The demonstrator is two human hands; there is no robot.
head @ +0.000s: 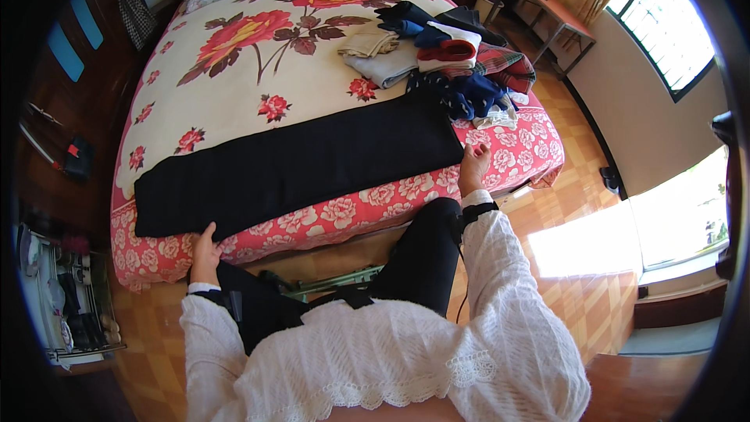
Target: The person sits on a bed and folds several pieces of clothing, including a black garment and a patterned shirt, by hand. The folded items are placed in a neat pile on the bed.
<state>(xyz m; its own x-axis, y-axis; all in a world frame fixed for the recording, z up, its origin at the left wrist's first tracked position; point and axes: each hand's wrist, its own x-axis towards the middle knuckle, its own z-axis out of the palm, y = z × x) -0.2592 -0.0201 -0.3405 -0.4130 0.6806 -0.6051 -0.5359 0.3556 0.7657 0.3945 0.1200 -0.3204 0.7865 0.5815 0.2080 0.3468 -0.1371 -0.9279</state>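
Black trousers (293, 167), folded lengthwise, lie flat across the front of the bed. The wider end is at the left, and the narrower end reaches the clothes pile at the right. My left hand (205, 255) is at the near edge of the trousers, towards the left, its thumb on the cloth and the other fingers partly hidden. Beside the right end of the trousers is my right hand (473, 167), fingers curled near the corner. Whether it pinches any cloth is unclear.
Several garments are heaped at the bed's right side, among them a red plaid cloth (504, 64), grey folded cloth (384, 64) and navy patterned cloth (477, 94). A rose-printed blanket (217, 97) covers the bed. A shoe rack (73, 310) stands at the left, a bench (551, 6) far right.
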